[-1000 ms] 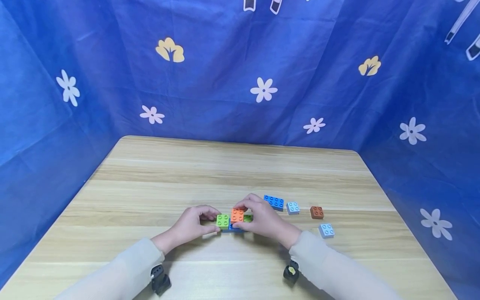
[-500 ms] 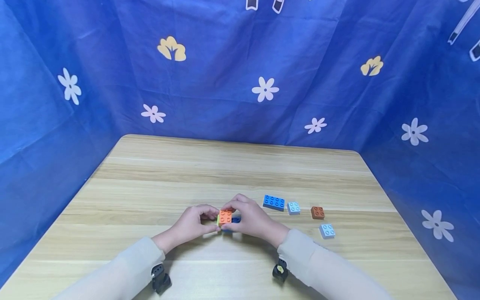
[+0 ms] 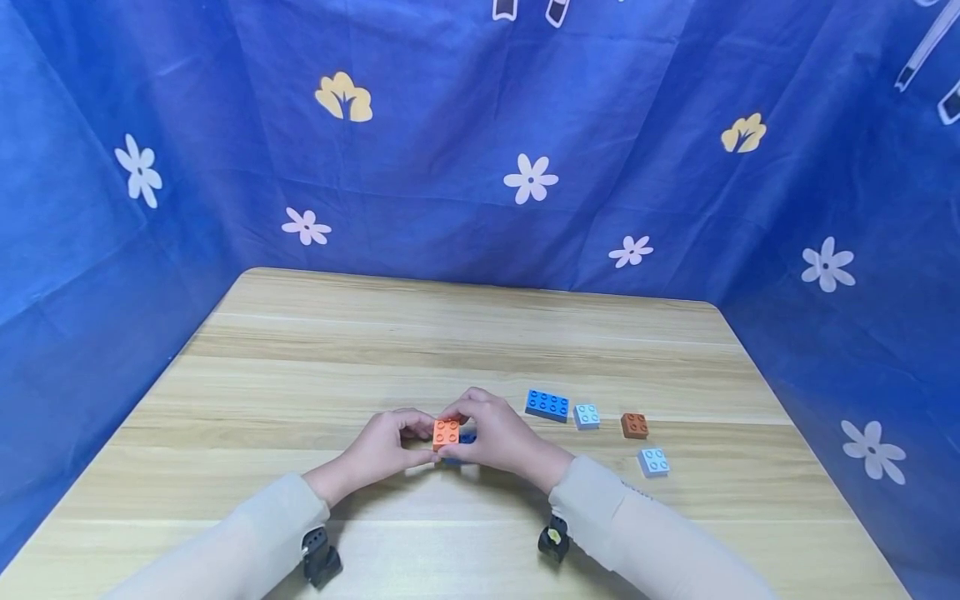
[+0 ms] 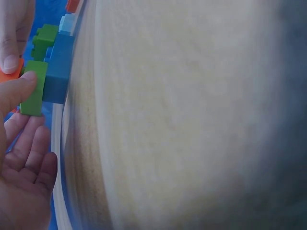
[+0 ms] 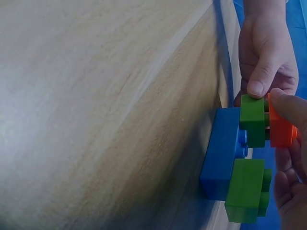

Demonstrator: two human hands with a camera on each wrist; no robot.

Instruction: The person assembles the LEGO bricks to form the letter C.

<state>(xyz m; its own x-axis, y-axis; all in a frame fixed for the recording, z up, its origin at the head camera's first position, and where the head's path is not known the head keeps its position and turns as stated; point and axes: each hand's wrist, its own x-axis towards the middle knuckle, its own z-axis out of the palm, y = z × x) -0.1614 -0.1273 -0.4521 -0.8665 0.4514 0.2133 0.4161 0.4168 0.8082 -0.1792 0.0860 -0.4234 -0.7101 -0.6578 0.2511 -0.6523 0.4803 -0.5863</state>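
My right hand pinches an orange toy brick between thumb and fingers. Directly over a green brick sits the orange one, with green studs still showing between them in the right wrist view. That green brick is on one end of a long blue brick; a second green brick is on its other end. With thumb and fingertips my left hand grips the first green brick, as the left wrist view shows. From the head, the orange brick and right hand hide most of the stack.
To the right on the wooden table lie a blue brick, a light blue brick, a brown brick and another light blue brick. A blue patterned cloth hangs behind and at the sides.
My right hand has carried the orange brick left, from over the middle of the blue brick to over the green brick at the left end. My left hand has stayed in place.
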